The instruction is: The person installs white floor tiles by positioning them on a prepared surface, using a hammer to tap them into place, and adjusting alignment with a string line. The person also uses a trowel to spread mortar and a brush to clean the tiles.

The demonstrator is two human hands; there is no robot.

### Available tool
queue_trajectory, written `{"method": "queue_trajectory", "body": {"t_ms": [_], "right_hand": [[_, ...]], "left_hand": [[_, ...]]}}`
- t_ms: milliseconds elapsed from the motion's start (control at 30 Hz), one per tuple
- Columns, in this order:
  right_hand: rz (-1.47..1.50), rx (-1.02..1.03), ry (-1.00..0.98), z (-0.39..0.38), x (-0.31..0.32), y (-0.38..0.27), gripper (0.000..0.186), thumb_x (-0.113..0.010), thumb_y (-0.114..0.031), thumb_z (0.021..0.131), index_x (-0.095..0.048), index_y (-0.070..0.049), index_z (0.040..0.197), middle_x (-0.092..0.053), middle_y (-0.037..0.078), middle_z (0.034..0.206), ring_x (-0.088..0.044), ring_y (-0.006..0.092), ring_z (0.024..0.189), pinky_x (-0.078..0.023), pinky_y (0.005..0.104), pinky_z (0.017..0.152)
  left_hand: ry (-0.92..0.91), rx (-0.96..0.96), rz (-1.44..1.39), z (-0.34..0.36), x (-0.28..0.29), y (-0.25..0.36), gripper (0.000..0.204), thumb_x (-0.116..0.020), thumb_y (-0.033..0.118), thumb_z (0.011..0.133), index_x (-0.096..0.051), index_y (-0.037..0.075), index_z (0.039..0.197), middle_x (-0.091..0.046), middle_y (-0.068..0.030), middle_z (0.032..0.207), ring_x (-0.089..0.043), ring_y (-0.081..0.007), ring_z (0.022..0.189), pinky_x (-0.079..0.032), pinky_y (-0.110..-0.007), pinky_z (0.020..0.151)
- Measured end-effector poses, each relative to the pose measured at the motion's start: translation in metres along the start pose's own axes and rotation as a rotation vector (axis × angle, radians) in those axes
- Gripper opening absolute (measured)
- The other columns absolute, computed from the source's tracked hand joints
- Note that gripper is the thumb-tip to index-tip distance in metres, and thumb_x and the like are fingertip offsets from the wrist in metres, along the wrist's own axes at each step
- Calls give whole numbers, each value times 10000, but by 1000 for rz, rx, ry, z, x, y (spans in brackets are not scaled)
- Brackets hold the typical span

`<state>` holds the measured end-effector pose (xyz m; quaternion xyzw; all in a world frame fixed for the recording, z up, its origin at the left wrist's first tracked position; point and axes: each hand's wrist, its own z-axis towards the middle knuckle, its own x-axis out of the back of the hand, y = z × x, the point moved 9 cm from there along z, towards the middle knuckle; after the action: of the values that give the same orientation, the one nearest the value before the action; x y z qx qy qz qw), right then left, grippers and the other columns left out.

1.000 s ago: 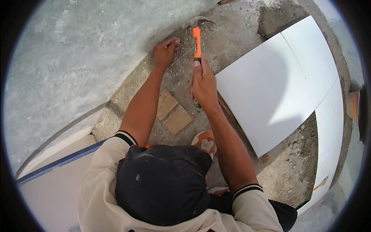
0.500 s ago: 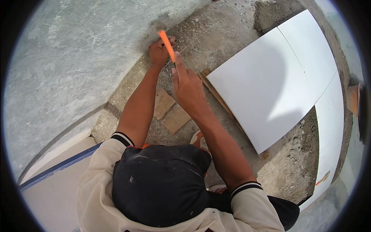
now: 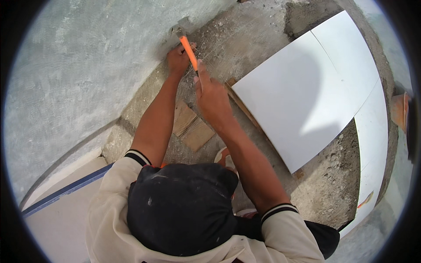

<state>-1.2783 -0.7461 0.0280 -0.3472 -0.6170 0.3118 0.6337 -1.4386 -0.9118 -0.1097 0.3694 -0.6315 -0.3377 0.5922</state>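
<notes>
My right hand [image 3: 212, 97] grips a hammer [image 3: 187, 50] by its orange and black handle. The metal head is up by the foot of the grey wall [image 3: 96, 57], just above my left hand. My left hand [image 3: 178, 63] is low against that wall with its fingers drawn together. Whatever they pinch is hidden behind the fingers and the hammer. Thin pale string lines run across the rough concrete floor [image 3: 245, 33] near the left hand.
Large white tiles [image 3: 280, 92] lie to the right, the nearest edged by a wooden strip [image 3: 245, 105]. Rough mortar [image 3: 335, 171] shows beside them. A wooden block [image 3: 193, 129] lies between my forearms. A blue-edged pale panel [image 3: 66, 188] is at the lower left.
The hammer head, blurred earlier, looks sharper now and sits slightly lower. Both hands stay in nearly the same place, and the whole view has shifted a little.
</notes>
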Motion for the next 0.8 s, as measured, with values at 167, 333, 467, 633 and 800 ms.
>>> {"method": "queue_trajectory", "body": {"t_ms": [167, 333, 467, 633, 800], "right_hand": [[87, 216, 105, -11, 11, -23, 555, -560, -210, 1063, -396, -55, 1570, -639, 248, 784, -657, 435, 691, -511, 521, 601], [-5, -13, -6, 2, -2, 1, 554, -565, -217, 1060, -403, -65, 1568, -643, 251, 792, -660, 434, 693, -513, 520, 606], [40, 143, 88, -10, 6, -15, 545, -547, -222, 1063, -404, -49, 1560, -637, 260, 774, -657, 443, 678, -511, 537, 614], [87, -48, -53, 0, -10, 0, 537, -529, -235, 1067, -404, -48, 1555, -638, 279, 833, -660, 456, 706, -515, 559, 630], [147, 15, 47, -37, 2, -4, 560, -556, -246, 1054, -394, -9, 1536, -654, 285, 902, -664, 466, 741, -533, 554, 651]], "left_hand": [[23, -51, -121, 3, -2, 0, 264, -728, 259, 993, -793, 33, 1112, -766, -35, 861, -697, -78, 758, -560, -243, 680], [43, -110, 10, 4, 3, 14, 226, -720, 248, 964, -821, 64, 1048, -798, -46, 880, -728, -99, 781, -571, -312, 708], [51, -62, -92, -3, 2, 3, 232, -731, 253, 957, -814, 61, 1057, -794, -49, 855, -733, -110, 770, -565, -309, 701], [55, -370, 291, 5, 6, 7, 231, -747, 256, 937, -802, 105, 1103, -768, -38, 829, -701, -127, 719, -565, -327, 700], [-20, 37, -299, 11, -7, -20, 231, -718, 216, 989, -777, 37, 1122, -758, -44, 977, -687, -116, 856, -555, -250, 787]]}}
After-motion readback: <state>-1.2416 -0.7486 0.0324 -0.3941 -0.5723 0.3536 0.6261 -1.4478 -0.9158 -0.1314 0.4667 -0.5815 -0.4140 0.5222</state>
